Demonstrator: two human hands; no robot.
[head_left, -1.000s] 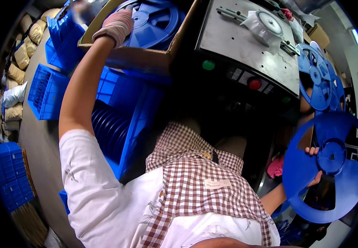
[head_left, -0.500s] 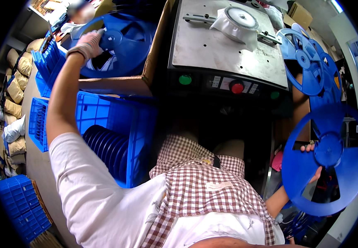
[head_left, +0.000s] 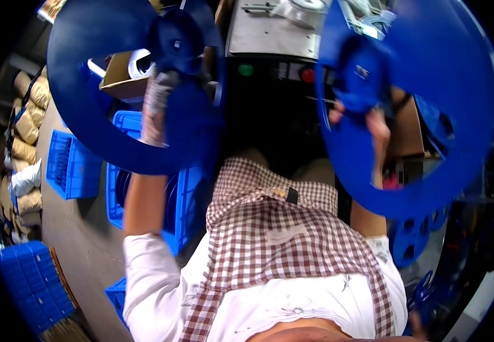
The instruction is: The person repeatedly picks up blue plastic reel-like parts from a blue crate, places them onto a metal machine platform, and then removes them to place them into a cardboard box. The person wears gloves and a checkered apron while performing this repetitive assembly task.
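In my left hand point(head_left: 154, 117), which wears a pale glove, is a large blue plastic reel flange point(head_left: 73, 108). Its fingers close around a spoke beside the round hub. A matching blue reel flange point(head_left: 429, 40) is held up by my bare right hand point(head_left: 378, 131), fingers gripping near its hub and partly hidden behind it. Both flanges are raised in front of me, apart from each other, and smeared by motion. Between and beyond them stands a machine with a metal top plate point(head_left: 247, 40), carrying a white round part point(head_left: 307, 7).
A cardboard box point(head_left: 116, 85) lies behind the left flange. Below it, a blue crate point(head_left: 193, 214) holds dark discs. A smaller blue crate point(head_left: 90, 176) stands on the floor; stacked crates point(head_left: 27, 279) and sacks point(head_left: 27, 125) line the left. More blue reels point(head_left: 409, 242) are at right.
My left hand has lifted its flange out of the cardboard box and brought it nearer and rightward. My right hand has raised its flange and moved it left.
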